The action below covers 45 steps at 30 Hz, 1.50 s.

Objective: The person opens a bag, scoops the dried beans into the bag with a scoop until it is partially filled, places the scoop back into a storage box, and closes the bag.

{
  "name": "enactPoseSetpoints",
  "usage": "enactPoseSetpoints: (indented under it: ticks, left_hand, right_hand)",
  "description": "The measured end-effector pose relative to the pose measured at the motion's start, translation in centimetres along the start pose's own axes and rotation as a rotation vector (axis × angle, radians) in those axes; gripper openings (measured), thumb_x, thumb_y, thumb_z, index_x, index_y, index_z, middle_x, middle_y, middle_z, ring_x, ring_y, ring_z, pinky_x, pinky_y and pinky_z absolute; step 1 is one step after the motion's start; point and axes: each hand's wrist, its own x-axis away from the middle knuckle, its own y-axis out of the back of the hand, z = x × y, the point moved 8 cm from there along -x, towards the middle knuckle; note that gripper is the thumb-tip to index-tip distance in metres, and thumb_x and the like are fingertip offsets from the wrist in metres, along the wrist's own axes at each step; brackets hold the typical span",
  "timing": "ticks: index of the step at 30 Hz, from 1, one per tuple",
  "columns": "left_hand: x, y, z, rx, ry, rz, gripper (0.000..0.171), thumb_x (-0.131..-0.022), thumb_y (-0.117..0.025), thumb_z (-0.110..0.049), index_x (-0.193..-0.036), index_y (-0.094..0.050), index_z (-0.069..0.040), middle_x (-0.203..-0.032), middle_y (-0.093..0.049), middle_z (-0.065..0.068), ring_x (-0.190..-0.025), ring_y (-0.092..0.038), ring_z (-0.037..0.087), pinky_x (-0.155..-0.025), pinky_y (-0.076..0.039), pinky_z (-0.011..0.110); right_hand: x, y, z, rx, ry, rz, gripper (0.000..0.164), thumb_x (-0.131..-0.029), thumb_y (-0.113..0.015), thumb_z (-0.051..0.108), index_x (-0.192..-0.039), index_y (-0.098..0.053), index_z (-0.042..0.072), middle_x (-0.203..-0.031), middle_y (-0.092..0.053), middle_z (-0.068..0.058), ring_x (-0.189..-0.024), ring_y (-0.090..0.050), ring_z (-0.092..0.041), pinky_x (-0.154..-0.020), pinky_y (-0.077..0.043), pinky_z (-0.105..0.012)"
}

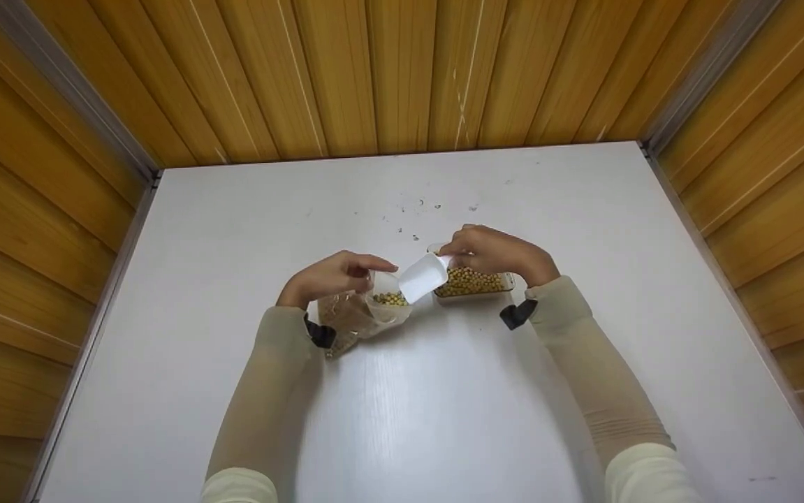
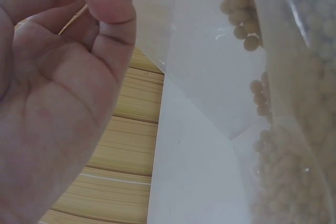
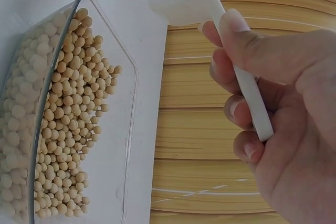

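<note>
A clear plastic bag (image 1: 353, 318) holding soybeans (image 1: 390, 299) lies left of centre, its mouth spread toward the right. My left hand (image 1: 335, 274) pinches the upper edge of that mouth between thumb and fingers. In my right hand (image 1: 489, 249) is the handle of a white scoop (image 1: 424, 278), its blade tilted down at the bag's opening. The right wrist view shows the fingers curled round the handle (image 3: 252, 98). Under the right hand stands a clear rectangular container (image 3: 131, 124) with soybeans (image 3: 68, 124) heaped toward one side.
The white table (image 1: 388, 419) carries small dark specks (image 1: 415, 237) beyond the hands. Ribbed wood-look panels (image 1: 402, 77) rise behind it and on both sides. Each wrist wears a black camera mount (image 1: 517, 314).
</note>
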Motion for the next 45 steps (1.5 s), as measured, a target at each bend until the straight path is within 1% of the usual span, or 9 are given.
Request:
enactPoseSetpoints:
  ticks: [4,10,15,18,22,26,32,36,45]
  left_hand:
    - [0.0,0.1,-0.1,0.013,0.003,0.002,0.044,-0.090,-0.050,-0.001,-0.132,-0.059,-0.010,-0.130,-0.060,0.010,-0.083,-0.053,0.014,-0.076,-0.047,0.028]
    - [0.1,0.4,-0.2,0.034,0.015,0.002,0.047,-0.087,-0.048,0.001,-0.132,-0.059,-0.008,-0.105,-0.062,0.017,-0.077,-0.052,0.013,-0.074,-0.046,0.029]
    - [0.3,0.6,-0.5,0.016,0.008,-0.002,0.048,-0.086,-0.048,0.001,-0.131,-0.061,-0.011,-0.083,-0.058,0.005,-0.074,-0.051,0.014,-0.075,-0.047,0.036]
    - [0.3,0.7,-0.6,0.023,0.001,-0.001,0.048,-0.086,-0.048,0.002,-0.130,-0.061,-0.011,-0.080,-0.058,0.004,-0.072,-0.050,0.015,-0.075,-0.047,0.040]
    - [0.4,0.8,-0.7,0.054,-0.002,0.006,0.047,-0.087,-0.048,0.004,-0.130,-0.062,-0.010,-0.087,-0.059,0.011,-0.072,-0.049,0.014,-0.072,-0.046,0.038]
    - [0.6,1.0,-1.1,0.066,-0.001,0.010,0.047,-0.087,-0.048,0.003,-0.130,-0.062,-0.011,-0.105,-0.062,0.018,-0.071,-0.049,0.011,-0.070,-0.045,0.033]
    - [0.9,1.8,-1.5,0.018,-0.014,-0.026,0.047,-0.086,-0.048,0.002,-0.129,-0.062,-0.010,-0.131,-0.060,0.007,-0.075,-0.050,0.011,-0.074,-0.046,0.028]
    - [1.1,2.0,-1.6,0.046,-0.016,-0.036,0.047,-0.086,-0.049,0.004,-0.127,-0.064,-0.012,-0.135,-0.057,0.009,-0.074,-0.049,0.011,-0.075,-0.046,0.027]
    - [1.1,1.9,-1.4,0.078,-0.014,-0.031,0.046,-0.086,-0.049,0.006,-0.130,-0.060,-0.005,-0.131,-0.057,0.016,-0.072,-0.046,0.013,-0.074,-0.043,0.029]
  right_hand:
    - [0.1,0.2,-0.2,-0.034,-0.005,-0.009,0.029,-0.090,-0.063,0.009,-0.118,-0.069,0.004,-0.105,-0.070,-0.012,-0.093,-0.056,-0.025,-0.081,-0.047,-0.040]
    - [0.2,0.4,-0.6,-0.059,-0.023,-0.015,0.027,-0.092,-0.062,0.010,-0.117,-0.069,0.005,-0.104,-0.070,-0.010,-0.094,-0.056,-0.024,-0.084,-0.047,-0.040]
    - [0.3,0.4,-0.7,-0.067,-0.022,-0.015,0.027,-0.092,-0.061,0.011,-0.118,-0.069,0.007,-0.106,-0.070,-0.009,-0.094,-0.055,-0.024,-0.083,-0.046,-0.040]
    - [0.4,0.5,-0.8,-0.074,-0.023,-0.022,0.027,-0.092,-0.061,0.012,-0.118,-0.070,0.007,-0.106,-0.070,-0.009,-0.094,-0.056,-0.024,-0.083,-0.046,-0.040]
    - [0.6,0.7,-1.0,-0.086,-0.020,-0.031,0.028,-0.091,-0.062,0.011,-0.118,-0.070,0.006,-0.107,-0.070,-0.010,-0.095,-0.055,-0.024,-0.083,-0.047,-0.040]
    - [0.9,0.8,-1.2,-0.137,-0.024,-0.037,0.028,-0.091,-0.062,0.009,-0.118,-0.069,0.006,-0.108,-0.069,-0.010,-0.097,-0.054,-0.024,-0.085,-0.046,-0.041]
    - [1.5,1.3,-2.0,-0.197,-0.061,-0.039,0.028,-0.092,-0.061,0.012,-0.119,-0.069,0.008,-0.107,-0.068,-0.008,-0.095,-0.050,-0.020,-0.084,-0.043,-0.038]
    - [1.9,1.6,-2.5,-0.179,-0.074,-0.040,0.028,-0.093,-0.061,0.010,-0.119,-0.069,0.007,-0.106,-0.068,-0.009,-0.094,-0.049,-0.021,-0.082,-0.041,-0.036]
    - [2.7,1.8,-3.9,-0.140,-0.094,-0.056,0.028,-0.092,-0.061,0.010,-0.119,-0.068,0.004,-0.108,-0.068,-0.013,-0.098,-0.051,-0.025,-0.086,-0.042,-0.041]
